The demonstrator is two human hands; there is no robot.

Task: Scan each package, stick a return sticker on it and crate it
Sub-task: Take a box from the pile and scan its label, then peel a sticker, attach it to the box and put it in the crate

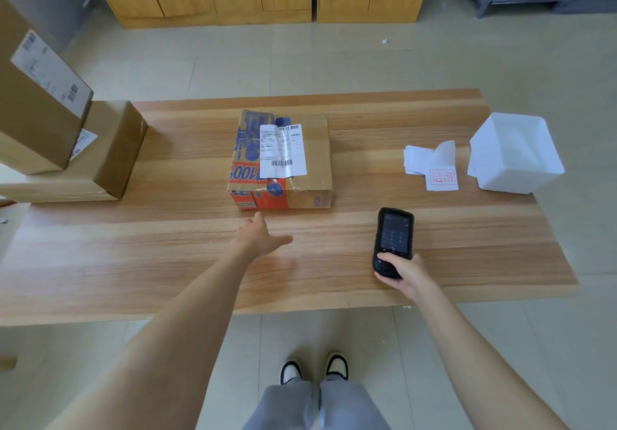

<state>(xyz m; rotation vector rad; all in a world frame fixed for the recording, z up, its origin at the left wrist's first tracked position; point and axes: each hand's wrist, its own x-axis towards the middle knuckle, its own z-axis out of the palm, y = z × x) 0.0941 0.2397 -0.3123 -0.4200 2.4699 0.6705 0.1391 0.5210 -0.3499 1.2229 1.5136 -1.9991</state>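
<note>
Left hand reaches for the package, right hand holds the scanner.
The left hand [258, 237] is open, fingers straight, thumb spread, its fingertips just beside the near edge of the package [300, 159]; whether they touch it cannot be told. The right hand [402, 274] grips the lower end of a black handheld scanner [394, 236], screen up, to the right of the package. The package lies mid-table [133, 262], its white label [282, 151] on top. Further right lies a pile of return stickers [430, 166], then a white crate [516, 152]; its contents cannot be made out. At far left two cardboard boxes [110, 149] are stacked.
</note>
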